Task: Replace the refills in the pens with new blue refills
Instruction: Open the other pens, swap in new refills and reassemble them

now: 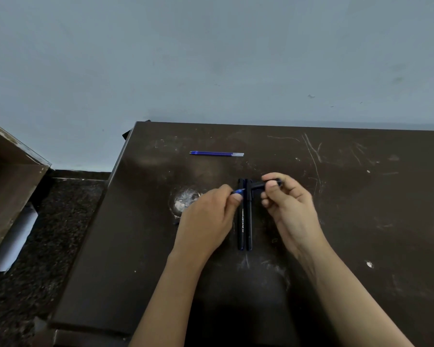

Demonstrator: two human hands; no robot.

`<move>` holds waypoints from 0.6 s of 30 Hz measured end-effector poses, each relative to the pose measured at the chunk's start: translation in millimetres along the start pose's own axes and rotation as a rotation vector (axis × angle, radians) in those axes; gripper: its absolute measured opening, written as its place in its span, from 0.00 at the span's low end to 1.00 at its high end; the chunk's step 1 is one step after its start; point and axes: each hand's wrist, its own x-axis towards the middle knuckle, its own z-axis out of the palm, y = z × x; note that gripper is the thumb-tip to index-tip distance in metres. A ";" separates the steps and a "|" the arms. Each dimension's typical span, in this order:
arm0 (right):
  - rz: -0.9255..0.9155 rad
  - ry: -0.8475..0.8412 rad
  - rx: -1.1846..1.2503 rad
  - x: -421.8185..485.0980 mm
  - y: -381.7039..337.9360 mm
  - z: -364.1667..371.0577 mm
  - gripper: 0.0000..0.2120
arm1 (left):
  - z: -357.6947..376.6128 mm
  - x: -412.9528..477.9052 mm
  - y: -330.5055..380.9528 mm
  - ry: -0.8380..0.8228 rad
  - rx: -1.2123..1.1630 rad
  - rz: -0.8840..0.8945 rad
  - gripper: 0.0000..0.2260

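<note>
Two black pens (pixel 244 221) lie side by side on the dark table (pixel 361 196), pointing away from me. Above their far ends I hold a third pen crosswise. My left hand (pixel 208 216) pinches its blue tip piece (pixel 239 191) between thumb and fingertips. My right hand (pixel 290 204) grips the black barrel (pixel 259 185), whose far end sticks out past my fingers. Two blue refills (pixel 216 153) lie together farther back on the table, tips to the left.
The table's left edge drops to a dark speckled floor (pixel 48 234). A brown cabinet corner (pixel 8 176) stands at the far left. A grey wall (pixel 211 58) rises behind the table. A pale worn patch (pixel 186 199) marks the tabletop left of my hands.
</note>
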 end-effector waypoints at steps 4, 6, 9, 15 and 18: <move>-0.109 0.085 -0.291 0.1 -1.6 -5.8 0.06 | 3.7 4.4 -12.3 0.098 -0.029 -0.260 0.09; -0.210 0.027 -0.588 -7.8 4.1 1.9 0.08 | 0.2 5.3 -10.0 0.131 -0.060 -0.337 0.13; -0.347 -0.169 -0.946 -20.7 18.6 15.7 0.08 | -8.0 0.3 -0.9 0.160 -0.028 -0.363 0.15; -0.430 -0.283 -1.240 -28.3 37.3 22.7 0.07 | -7.8 2.9 0.9 0.170 -0.102 -0.414 0.11; -0.444 -0.274 -1.280 -26.9 40.2 20.7 0.07 | -3.7 5.6 -1.2 0.153 -0.190 -0.367 0.10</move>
